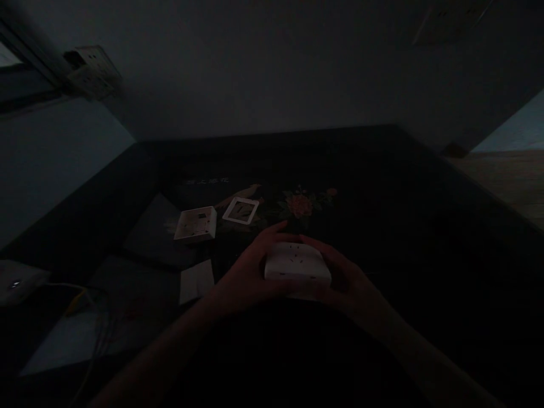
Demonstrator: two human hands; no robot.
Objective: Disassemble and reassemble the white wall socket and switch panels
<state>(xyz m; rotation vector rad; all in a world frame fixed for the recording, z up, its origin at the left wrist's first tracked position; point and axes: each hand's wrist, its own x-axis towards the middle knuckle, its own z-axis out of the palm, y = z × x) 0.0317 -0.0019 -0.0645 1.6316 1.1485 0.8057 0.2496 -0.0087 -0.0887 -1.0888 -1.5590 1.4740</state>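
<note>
A white wall socket with slotted holes in its face sits between my two hands, its face turned up and a little towards me. My left hand wraps its left side, fingers over the far edge and thumb along the near side. From the right, my right hand grips the opposite side in the same way. To the left lie an open white mounting box and a square white frame. A flat white piece rests nearer to me. The underside of the socket is hidden.
The dark table bears a printed flower. A white device with a small light and cables lie at the left. Sockets are on the wall at the upper left. The scene is very dim.
</note>
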